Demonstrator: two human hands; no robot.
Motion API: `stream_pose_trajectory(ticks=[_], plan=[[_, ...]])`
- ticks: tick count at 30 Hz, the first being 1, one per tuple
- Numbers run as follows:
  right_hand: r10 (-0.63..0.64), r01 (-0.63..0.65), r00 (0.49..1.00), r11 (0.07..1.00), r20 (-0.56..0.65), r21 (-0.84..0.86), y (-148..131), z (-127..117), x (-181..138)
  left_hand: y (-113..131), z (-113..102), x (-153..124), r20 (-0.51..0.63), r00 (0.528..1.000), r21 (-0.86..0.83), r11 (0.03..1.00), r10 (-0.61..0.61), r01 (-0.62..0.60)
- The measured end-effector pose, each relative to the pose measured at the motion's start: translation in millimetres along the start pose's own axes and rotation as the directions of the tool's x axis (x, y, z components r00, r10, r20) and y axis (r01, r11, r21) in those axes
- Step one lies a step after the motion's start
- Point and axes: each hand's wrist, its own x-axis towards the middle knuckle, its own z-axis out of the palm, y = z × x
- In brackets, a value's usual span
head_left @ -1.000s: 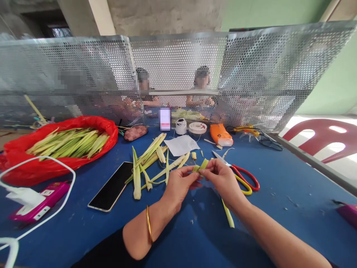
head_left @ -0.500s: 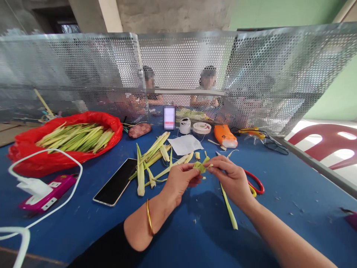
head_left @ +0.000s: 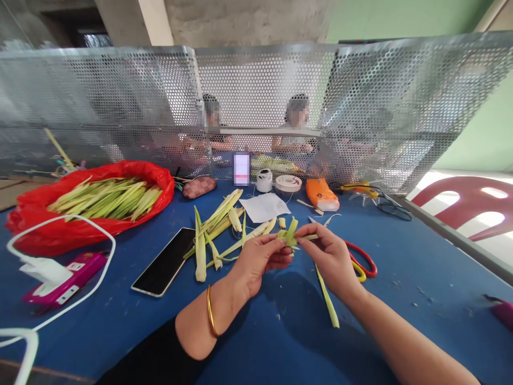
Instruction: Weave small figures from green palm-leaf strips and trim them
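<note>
Between the fingertips of my left hand (head_left: 262,259) is a small folded piece of pale green corn husk (head_left: 289,234). My right hand (head_left: 326,256) pinches a narrow end of the same husk from the other side. Under my right hand lies a loose green husk strip (head_left: 327,299). Scissors with red and yellow handles (head_left: 371,266) lie beside that hand, their blades partly hidden by it. Left of my hands is a loose pile of husk pieces (head_left: 220,224), and behind them rests a white sheet of paper (head_left: 265,207).
On the left stand a red plastic bag (head_left: 154,200) full of husks, a purple power strip (head_left: 86,264) with a white cable, and a phone (head_left: 162,262). Thread (head_left: 264,181), a tape roll (head_left: 288,184) and an orange packet (head_left: 321,195) line the perforated metal screen (head_left: 264,75). Two people sit beyond it.
The husk in my fingers has turned, and a broader green loop now stands up from it. My right hand now holds a longer strip end. The view has shifted slightly.
</note>
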Motion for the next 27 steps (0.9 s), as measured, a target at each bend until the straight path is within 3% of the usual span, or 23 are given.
stream_pose_trajectory(ticks=[2, 9, 15, 21, 23, 27], plan=[[0.022, -0.022, 1.000, 0.999, -0.019, -0.030, 1.4, -0.4, 0.0, -0.7, 0.5, -0.1, -0.008, 1.000, -0.030, 1.000, 0.004, -0.004], [-0.233, 0.232, 0.972, 0.929, 0.032, -0.289, -2.9, -0.6, -3.6, -2.3, 2.2, -1.4, -0.035, 0.999, -0.038, 0.999, 0.037, -0.039], [-0.463, 0.426, 0.883, 0.731, 0.071, -0.533, 1.3, -1.4, -3.4, -3.7, 3.4, -2.3, -0.030, 0.998, -0.036, 0.998, 0.051, -0.052], [-0.570, 0.528, 0.808, 0.588, 0.149, -0.613, 1.6, -3.3, -1.7, -2.8, 5.9, -4.1, -0.036, 0.999, -0.060, 0.998, 0.012, -0.014], [-0.550, 0.498, 0.827, 0.619, 0.117, -0.607, 0.7, -1.3, -3.2, -3.8, 6.2, -4.6, -0.015, 0.999, -0.054, 0.998, 0.031, -0.032], [-0.358, 0.293, 0.933, 0.826, -0.048, -0.481, 2.9, 5.5, -7.9, -7.2, 7.2, -4.8, 0.008, 0.995, -0.024, 0.995, 0.098, -0.098]])
